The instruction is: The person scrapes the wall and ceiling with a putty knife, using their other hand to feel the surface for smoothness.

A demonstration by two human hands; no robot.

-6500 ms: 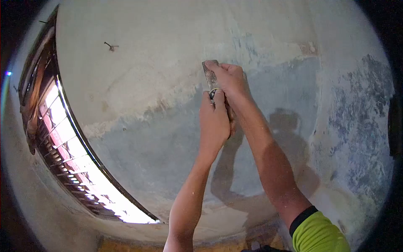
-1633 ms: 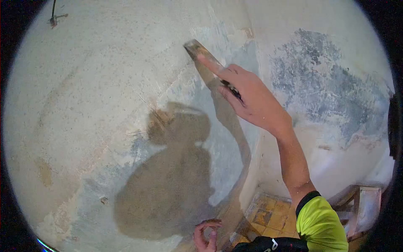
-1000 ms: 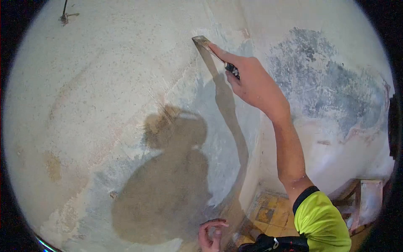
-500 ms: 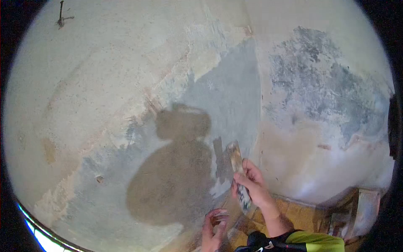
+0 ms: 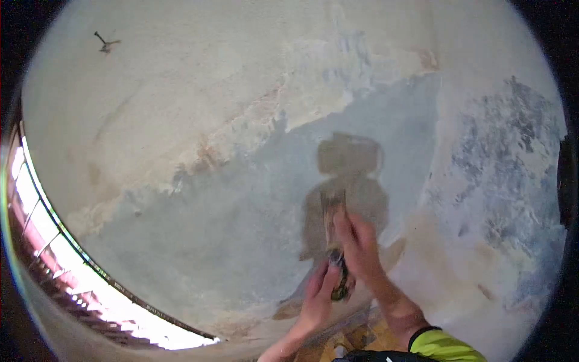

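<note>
A putty knife [image 5: 330, 218] with a stained flat blade and a dark, smeared handle points up in front of the wall. My right hand [image 5: 362, 247] is closed around it near the base of the blade. Lower down, my left hand [image 5: 319, 288] is closed at the handle, its thumb against it; some of its fingers are hidden. Behind the knife lies a smooth grey plaster patch [image 5: 241, 235], with my shadow falling across it.
Rough, peeling wall [image 5: 199, 78] lies above the patch, with a metal hook [image 5: 105, 43] at upper left. Past the corner, the right-hand wall [image 5: 500, 151] has blotchy blue-grey marks. A bright barred window [image 5: 84, 283] curves along the lower left; tiled floor [image 5: 362, 338] shows below.
My view has swung left, bringing the window further in. My left hand has come up from apart to the knife's handle. My right hand still holds the knife, now more upright.
</note>
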